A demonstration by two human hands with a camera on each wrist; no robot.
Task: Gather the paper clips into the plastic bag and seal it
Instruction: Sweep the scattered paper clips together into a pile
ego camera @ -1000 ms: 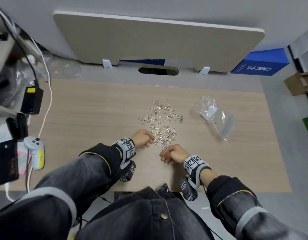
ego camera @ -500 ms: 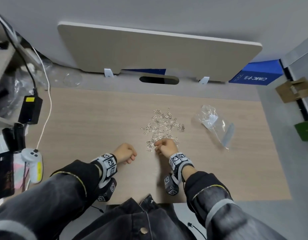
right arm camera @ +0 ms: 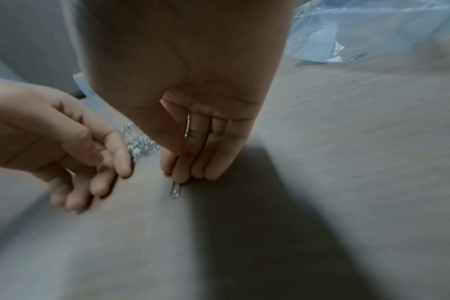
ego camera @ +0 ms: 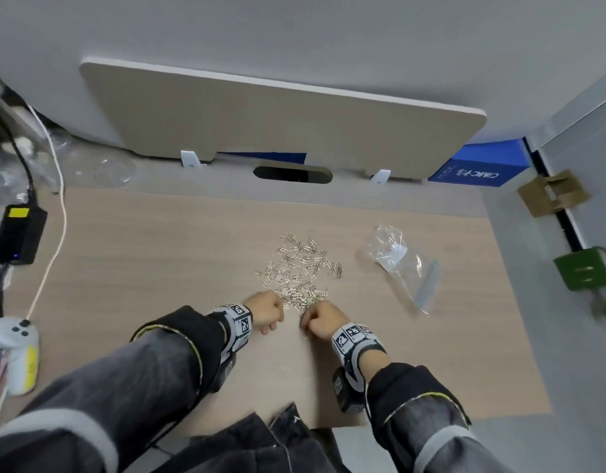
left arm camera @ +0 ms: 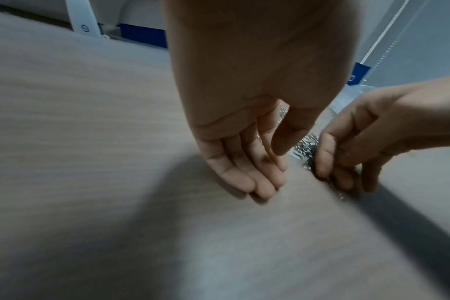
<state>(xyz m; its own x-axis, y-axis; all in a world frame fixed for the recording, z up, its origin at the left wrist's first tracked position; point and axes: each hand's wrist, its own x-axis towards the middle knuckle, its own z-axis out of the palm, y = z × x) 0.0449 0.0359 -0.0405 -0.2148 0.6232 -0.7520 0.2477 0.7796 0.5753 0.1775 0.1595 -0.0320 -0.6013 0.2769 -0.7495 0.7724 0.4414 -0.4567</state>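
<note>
A loose pile of silver paper clips (ego camera: 301,268) lies mid-table, and the clear plastic bag (ego camera: 400,264) lies flat to its right. Both hands sit at the pile's near edge. My left hand (ego camera: 265,312) points its nearly straight fingers (left arm camera: 257,182) down onto the table and holds nothing. My right hand (ego camera: 320,322) has its thumb pressed against its fingers (right arm camera: 213,162), pinching a paper clip (right arm camera: 187,125). Another clip (right arm camera: 175,189) sticks out from under its fingertips. The clips (right arm camera: 139,144) show between the two hands, with the bag (right arm camera: 373,30) behind.
A black power brick (ego camera: 18,233) and a white cable (ego camera: 52,254) lie at the table's left edge, with a white controller (ego camera: 15,336) nearer me. A beige divider panel (ego camera: 277,124) stands at the back, and a blue box (ego camera: 479,165) sits back right.
My left hand has moved forward and right, back to the pile's near edge. The right hand has stayed at the pile, drawn slightly toward me.
</note>
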